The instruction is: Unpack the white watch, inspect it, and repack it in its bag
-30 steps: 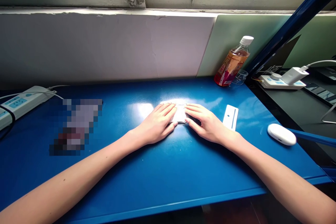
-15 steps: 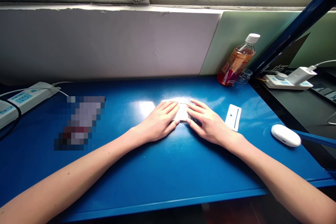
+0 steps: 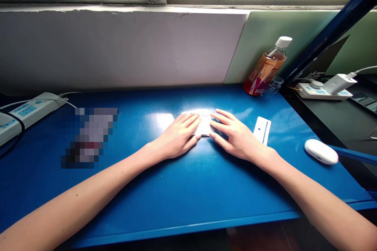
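Observation:
A small, flat, whitish rectangular piece (image 3: 205, 126) lies on the blue tabletop (image 3: 188, 200), its details washed out by glare. My left hand (image 3: 179, 135) rests with outstretched fingers over its left side, covering that end. At the opposite side is my right hand (image 3: 231, 135), fingers spread and their tips at or close to the right edge; whether they touch it I cannot tell. Partly behind my right wrist lies a white card-like piece (image 3: 261, 128) with a dark stripe and a small dark oval.
A white rounded case (image 3: 321, 151) sits near the right edge. Against the back wall leans a bottle of reddish drink (image 3: 266, 68), with a clear plastic piece (image 3: 274, 85) beside it. Power strips (image 3: 29, 111) lie left and right. A pixelated object (image 3: 92, 135) is at left.
My right hand's fingers have lifted and spread slightly, showing a little more of the whitish piece's right side. My left hand has stayed in place.

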